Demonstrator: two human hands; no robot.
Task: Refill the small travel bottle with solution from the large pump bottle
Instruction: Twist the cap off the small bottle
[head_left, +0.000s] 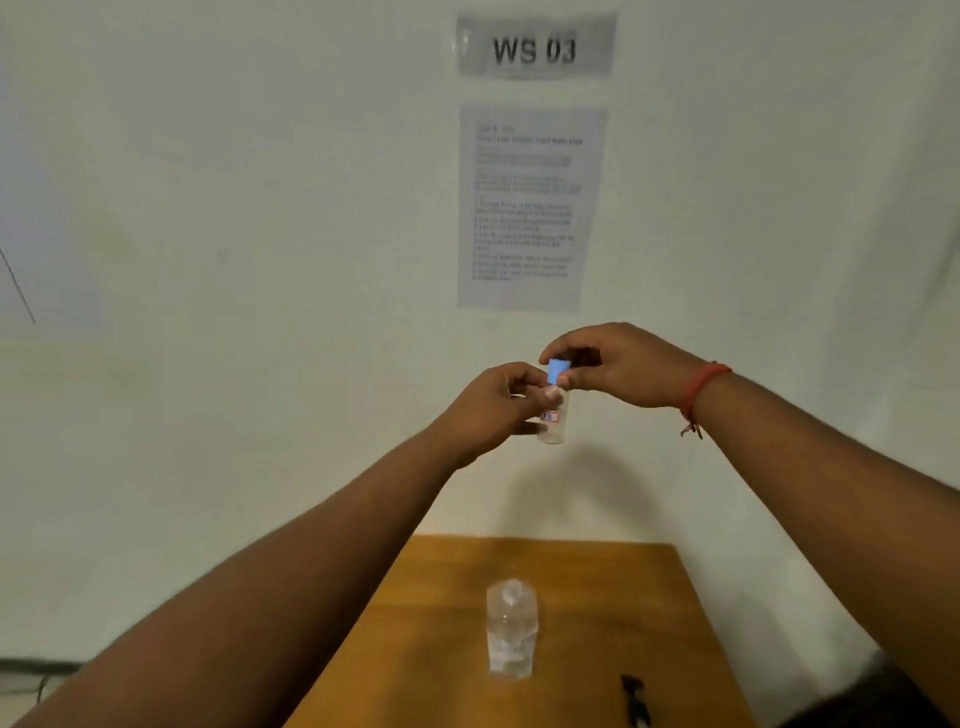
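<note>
I hold the small clear plastic travel bottle (551, 421) up in the middle of the frame, raised well above the counter and against the pale wall. My left hand (498, 410) grips its body from the left, fingers curled round it, with a small red-edged label showing on its side. My right hand (618, 364) comes in from the right and pinches the little blue cap (558, 372) at the bottle's top between thumb and fingertips. Whether the cap is seated on the neck or loose, I cannot tell. A red thread bracelet (698, 392) circles my right wrist.

Low in the frame, the brown wooden counter (623, 597) carries the large clear bottle of solution (510, 631), standing upright, well below both hands and touched by neither. Its pump head is not on it. A small black object (635, 699), too blurred to identify, lies on the counter at the lower right of that bottle.

On the wall at the top of the frame hangs a grey sign reading "WS 03" (535, 48), with a printed instruction sheet (530, 208) beneath it.
</note>
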